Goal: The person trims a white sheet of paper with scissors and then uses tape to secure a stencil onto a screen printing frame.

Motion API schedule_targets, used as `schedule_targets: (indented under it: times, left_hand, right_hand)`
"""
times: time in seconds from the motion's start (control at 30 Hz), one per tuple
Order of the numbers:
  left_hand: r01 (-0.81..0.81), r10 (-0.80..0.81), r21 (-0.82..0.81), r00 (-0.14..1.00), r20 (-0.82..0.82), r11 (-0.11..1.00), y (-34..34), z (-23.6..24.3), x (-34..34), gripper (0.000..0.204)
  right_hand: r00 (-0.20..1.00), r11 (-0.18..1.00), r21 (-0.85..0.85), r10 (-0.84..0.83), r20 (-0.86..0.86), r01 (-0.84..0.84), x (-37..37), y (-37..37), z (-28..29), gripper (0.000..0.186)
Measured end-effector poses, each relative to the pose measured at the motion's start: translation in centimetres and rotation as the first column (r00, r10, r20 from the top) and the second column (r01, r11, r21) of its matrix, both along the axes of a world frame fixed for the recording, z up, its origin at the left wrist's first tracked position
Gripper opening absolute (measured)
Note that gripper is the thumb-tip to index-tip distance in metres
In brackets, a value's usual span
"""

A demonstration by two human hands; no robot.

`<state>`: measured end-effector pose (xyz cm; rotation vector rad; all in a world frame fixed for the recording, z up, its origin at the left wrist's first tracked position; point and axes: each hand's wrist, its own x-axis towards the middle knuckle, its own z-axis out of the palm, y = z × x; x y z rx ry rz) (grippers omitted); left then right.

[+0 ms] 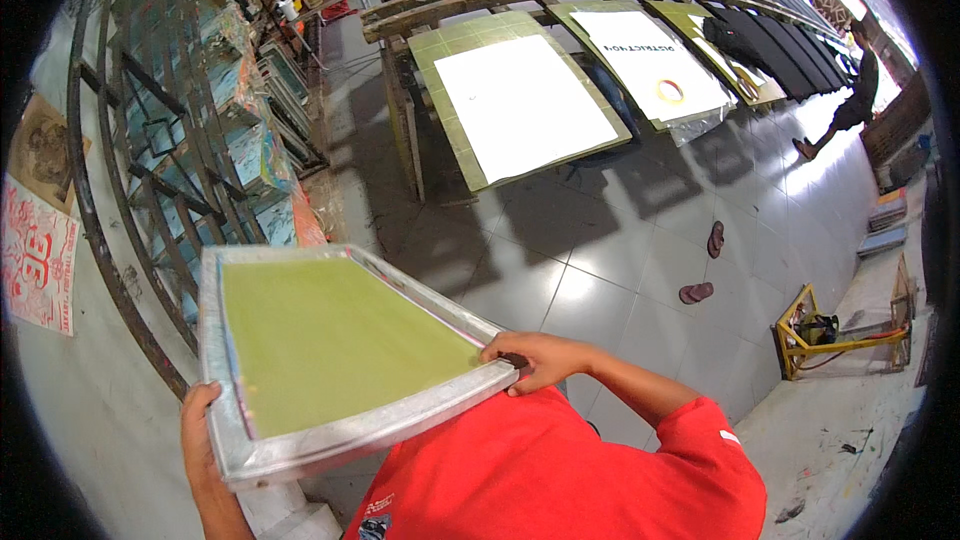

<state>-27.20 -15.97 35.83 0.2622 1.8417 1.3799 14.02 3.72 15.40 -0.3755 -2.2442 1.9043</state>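
The rigid aluminium-framed printing screen (340, 350), light but with fragile green mesh, hung at seven o'clock, both hands clamped on its frame: left hand (200, 430), right hand (535, 358).

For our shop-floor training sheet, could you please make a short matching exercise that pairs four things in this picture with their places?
Things:
1. screen frame
2. roll of tape
3. pair of sandals
4. yellow metal stand

Places:
A. on the grey tiled floor, in the open middle
B. on the floor at the right, near the room's edge
C. held between the left hand and the right hand
D. lying on a white sheet on the long printing table

Pairs: 1-C, 2-D, 3-A, 4-B
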Motion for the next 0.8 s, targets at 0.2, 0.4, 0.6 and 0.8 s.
schedule_targets:
  times: [0.2,0.4,0.6,0.8]
  left_hand:
    - [-0.028,0.072,0.180,0.968,-0.241,0.983,-4.7,8.0,5.4,0.046]
    - [-0.213,0.421,0.364,0.524,-0.741,0.907,-6.5,5.3,4.1,0.044]
    - [0.269,-0.011,0.402,0.843,-0.539,0.875,1.3,-1.2,6.0,0.058]
    - [0.343,-0.298,0.290,0.936,-0.188,0.894,19.4,-12.3,11.3,0.058]
  right_hand:
    - [0.838,0.847,0.293,-0.508,0.200,0.443,-1.1,2.9,3.5,0.070]
    - [0.901,0.867,-0.247,-0.423,0.097,0.434,-3.1,6.9,5.3,0.059]
    - [0.713,0.698,0.181,-0.700,-0.029,0.693,4.1,12.5,9.7,0.065]
    - [0.648,0.636,0.131,-0.757,-0.081,0.760,15.4,23.4,6.7,0.066]
